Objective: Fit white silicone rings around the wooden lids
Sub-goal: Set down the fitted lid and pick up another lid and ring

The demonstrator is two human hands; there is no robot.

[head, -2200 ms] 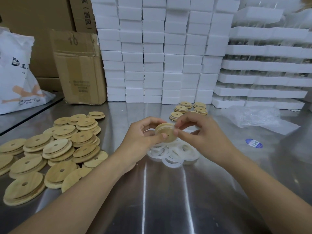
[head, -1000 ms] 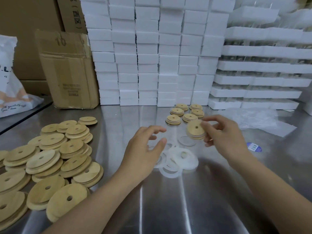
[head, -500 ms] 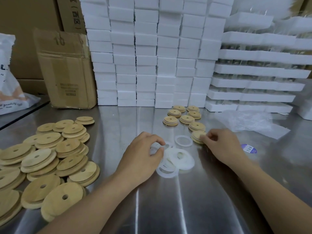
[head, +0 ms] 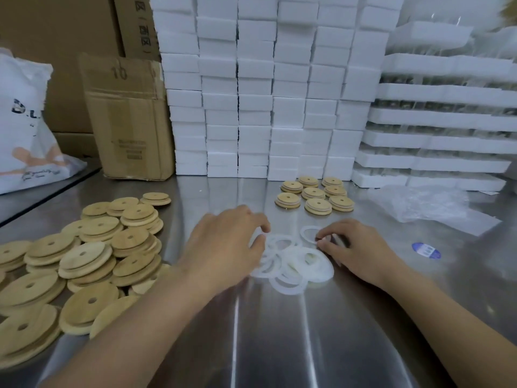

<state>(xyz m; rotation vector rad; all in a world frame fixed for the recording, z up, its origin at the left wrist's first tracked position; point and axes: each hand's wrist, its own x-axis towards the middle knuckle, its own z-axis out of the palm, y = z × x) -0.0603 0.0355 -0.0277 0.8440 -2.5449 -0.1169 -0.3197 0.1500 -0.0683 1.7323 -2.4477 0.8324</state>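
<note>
Steel table (head: 279,345) nearest. Left hand (head: 223,245) blurred, fingers curled over left edge of ring heap (head: 324,269); cannot tell whether it grips a ring. Right hand (head: 355,250) pinches right rim of lone ring (head: 302,234), lying flat just beyond heap. Bare wooden lids (head: 84,261) piled at left. Farther, right of centre: ringed lids (head: 318,205) clustered. Far: foam blocks (head: 254,107) stacked, cardboard box (head: 128,121) to their left.

L hand (head: 223,242), R hand (head: 361,253) palm-down, fingers (head: 334,232) curled.
</note>
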